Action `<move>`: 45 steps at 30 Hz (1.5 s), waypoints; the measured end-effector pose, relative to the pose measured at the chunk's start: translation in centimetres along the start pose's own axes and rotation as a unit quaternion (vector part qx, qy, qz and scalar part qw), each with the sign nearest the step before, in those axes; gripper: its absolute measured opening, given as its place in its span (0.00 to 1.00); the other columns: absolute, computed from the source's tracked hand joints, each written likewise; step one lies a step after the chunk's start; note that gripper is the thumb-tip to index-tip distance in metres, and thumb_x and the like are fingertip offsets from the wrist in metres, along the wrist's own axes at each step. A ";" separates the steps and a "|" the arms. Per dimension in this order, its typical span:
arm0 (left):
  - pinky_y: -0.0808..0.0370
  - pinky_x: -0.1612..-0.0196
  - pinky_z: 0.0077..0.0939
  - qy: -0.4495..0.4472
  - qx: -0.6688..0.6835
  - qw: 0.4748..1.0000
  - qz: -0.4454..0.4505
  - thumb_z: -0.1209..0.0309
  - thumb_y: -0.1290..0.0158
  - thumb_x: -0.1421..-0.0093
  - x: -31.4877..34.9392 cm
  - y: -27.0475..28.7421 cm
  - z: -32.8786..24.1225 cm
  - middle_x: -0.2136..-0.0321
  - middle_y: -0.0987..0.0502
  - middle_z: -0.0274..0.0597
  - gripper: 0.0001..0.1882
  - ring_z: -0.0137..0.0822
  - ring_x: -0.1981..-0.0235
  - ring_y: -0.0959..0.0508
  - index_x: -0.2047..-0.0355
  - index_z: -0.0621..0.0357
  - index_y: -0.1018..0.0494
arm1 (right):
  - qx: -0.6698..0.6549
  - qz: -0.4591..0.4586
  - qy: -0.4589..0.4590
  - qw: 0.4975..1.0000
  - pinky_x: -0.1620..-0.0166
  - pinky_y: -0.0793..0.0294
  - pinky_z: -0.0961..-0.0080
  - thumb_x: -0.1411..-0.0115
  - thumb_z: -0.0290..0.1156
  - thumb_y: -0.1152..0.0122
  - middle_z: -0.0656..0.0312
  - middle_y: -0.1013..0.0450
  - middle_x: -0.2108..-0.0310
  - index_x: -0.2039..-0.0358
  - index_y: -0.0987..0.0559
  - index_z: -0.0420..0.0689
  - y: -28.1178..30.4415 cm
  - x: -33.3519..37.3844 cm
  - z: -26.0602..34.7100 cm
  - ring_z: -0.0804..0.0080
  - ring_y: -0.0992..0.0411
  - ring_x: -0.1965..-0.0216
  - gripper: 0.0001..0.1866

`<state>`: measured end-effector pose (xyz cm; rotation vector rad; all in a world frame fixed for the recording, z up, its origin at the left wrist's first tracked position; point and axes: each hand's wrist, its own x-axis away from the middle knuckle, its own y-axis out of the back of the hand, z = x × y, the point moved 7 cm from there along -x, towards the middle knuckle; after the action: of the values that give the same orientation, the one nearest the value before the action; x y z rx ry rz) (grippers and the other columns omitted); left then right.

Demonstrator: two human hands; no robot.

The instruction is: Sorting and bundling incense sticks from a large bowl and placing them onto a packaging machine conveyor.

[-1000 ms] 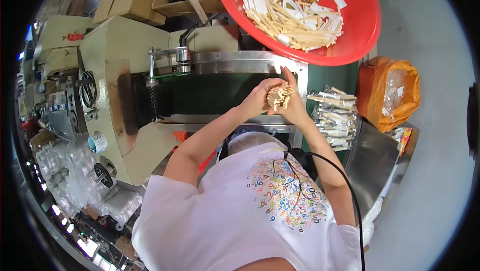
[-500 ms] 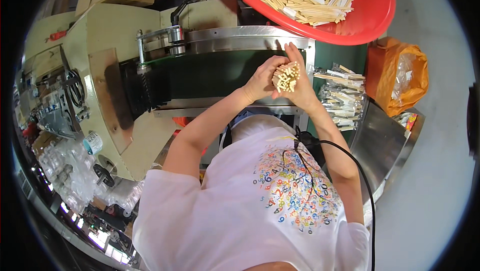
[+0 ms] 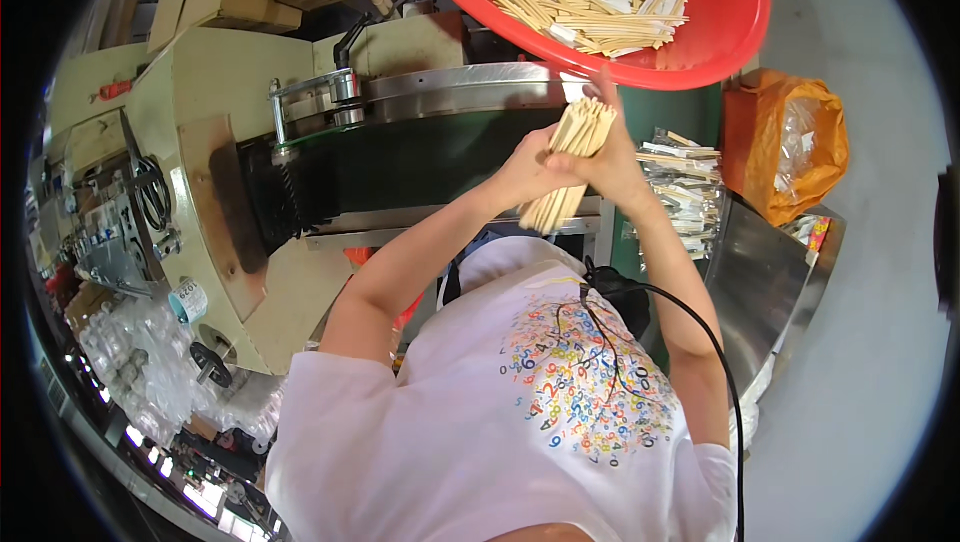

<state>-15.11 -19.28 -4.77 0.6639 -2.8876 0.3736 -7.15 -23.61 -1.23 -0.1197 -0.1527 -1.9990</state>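
A thick bundle of pale wooden chopsticks (image 3: 562, 204) is gripped in front of me, tilted, its upper ends leaning right. My left hand (image 3: 532, 168) wraps round its left side. My right hand (image 3: 618, 164) presses on it from the right, the thumb across the sticks and the raised fingers partly blurred. Both hands are over the right end of a dark green conveyor belt (image 3: 420, 154). Just beyond them a big red basin (image 3: 715, 52) holds loose chopsticks (image 3: 560, 4) mixed with white paper scraps.
Right of my hands lies a stack of clear-wrapped chopstick packs (image 3: 682, 190). An orange bag (image 3: 745, 147) with clear plastic inside stands beyond it, near a metal tray (image 3: 755, 267). A metal bracket (image 3: 312, 92) overhangs the belt's left part. Clear plastic bags (image 3: 150, 367) lie far left.
The bundle has turned from end-on, its tips facing me, to lying slantwise with its long sides showing. My right thumb now crosses it. The view has shifted slightly.
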 end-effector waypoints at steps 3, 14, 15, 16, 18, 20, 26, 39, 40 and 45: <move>0.26 0.69 0.26 0.176 0.112 0.973 0.102 0.71 0.41 0.53 -0.6 -2.0 -1.7 0.73 0.25 0.40 0.17 0.28 0.72 0.24 0.63 0.64 0.30 | 0.002 -0.082 0.071 0.994 0.50 0.32 0.72 0.59 0.30 0.29 0.51 0.48 0.43 0.40 0.49 0.40 2.3 -2.4 2.6 0.61 0.39 0.47 0.49; 0.21 0.63 0.36 0.360 0.462 0.810 0.029 0.65 0.50 0.44 -1.0 -3.9 -4.1 0.68 0.24 0.53 0.18 0.43 0.66 0.21 0.61 0.69 0.32 | -0.269 -0.031 -0.301 0.914 0.70 0.25 0.80 0.50 0.29 0.39 0.58 0.25 0.73 0.68 0.23 0.34 2.2 -3.6 -4.7 0.74 0.26 0.75 0.12; 0.21 0.63 0.36 0.359 0.461 0.811 0.029 0.65 0.50 0.44 -1.0 -3.9 -3.7 0.68 0.24 0.53 0.18 0.43 0.66 0.21 0.61 0.69 0.32 | -0.270 -0.030 -0.300 0.915 0.70 0.25 0.80 0.50 0.29 0.39 0.58 0.25 0.73 0.68 0.23 0.34 2.1 -3.6 -4.9 0.74 0.26 0.75 0.12; 0.21 0.64 0.36 0.361 0.472 0.804 0.021 0.65 0.50 0.43 -0.9 -4.0 -3.4 0.68 0.24 0.53 0.18 0.44 0.66 0.21 0.60 0.68 0.33 | -0.276 -0.028 -0.306 0.911 0.70 0.25 0.80 0.50 0.29 0.39 0.58 0.25 0.73 0.68 0.23 0.34 2.0 -3.5 -5.2 0.73 0.26 0.75 0.12; 0.21 0.65 0.36 0.364 0.482 0.797 0.015 0.65 0.51 0.43 -0.9 -4.1 -3.4 0.68 0.24 0.53 0.18 0.45 0.66 0.22 0.58 0.68 0.34 | -0.284 -0.028 -0.311 0.907 0.69 0.25 0.80 0.50 0.29 0.39 0.58 0.25 0.72 0.68 0.23 0.34 1.9 -3.4 -5.2 0.73 0.26 0.74 0.12; 0.22 0.62 0.39 0.348 0.496 0.794 0.058 0.66 0.50 0.43 -1.0 -4.3 -3.9 0.65 0.25 0.54 0.18 0.47 0.65 0.22 0.57 0.67 0.35 | -0.274 -0.035 -0.308 0.910 0.69 0.26 0.80 0.50 0.29 0.38 0.58 0.25 0.72 0.67 0.23 0.35 2.2 -3.4 -5.0 0.73 0.26 0.73 0.12; 0.28 0.52 0.45 0.374 0.461 0.804 0.036 0.68 0.47 0.45 -0.4 -5.5 -4.3 0.61 0.28 0.50 0.19 0.49 0.59 0.25 0.57 0.67 0.35 | -0.285 -0.012 -0.169 0.943 0.65 0.28 0.81 0.47 0.31 0.39 0.58 0.25 0.71 0.66 0.23 0.35 2.3 -4.2 -1.2 0.76 0.27 0.69 0.12; 0.25 0.59 0.43 0.305 0.419 0.853 0.049 0.69 0.46 0.46 -2.3 -4.7 -5.2 0.67 0.28 0.46 0.18 0.45 0.64 0.24 0.59 0.65 0.35 | -0.177 0.032 -0.053 0.982 0.58 0.31 0.80 0.44 0.34 0.43 0.58 0.26 0.65 0.60 0.24 0.37 3.5 -6.7 3.4 0.77 0.29 0.63 0.15; 0.25 0.60 0.43 0.305 0.409 0.859 0.044 0.69 0.46 0.47 -2.2 -4.3 -5.3 0.67 0.28 0.47 0.18 0.45 0.65 0.24 0.59 0.65 0.36 | -0.171 -0.009 -0.021 0.985 0.56 0.32 0.78 0.42 0.36 0.45 0.57 0.27 0.62 0.57 0.27 0.37 4.0 -6.8 3.9 0.75 0.30 0.60 0.18; 0.24 0.63 0.40 0.247 0.444 0.861 0.005 0.72 0.46 0.47 -8.2 0.0 -7.6 0.70 0.26 0.46 0.12 0.43 0.67 0.24 0.63 0.63 0.33 | -0.223 -0.111 -0.027 0.968 0.47 0.37 0.70 0.38 0.41 0.54 0.55 0.32 0.53 0.47 0.36 0.37 10.9 -6.8 2.4 0.66 0.34 0.50 0.24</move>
<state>-7.13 -13.87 0.85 0.5274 -2.1090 1.6459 5.65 -21.69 0.68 -0.4639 0.2647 -2.2251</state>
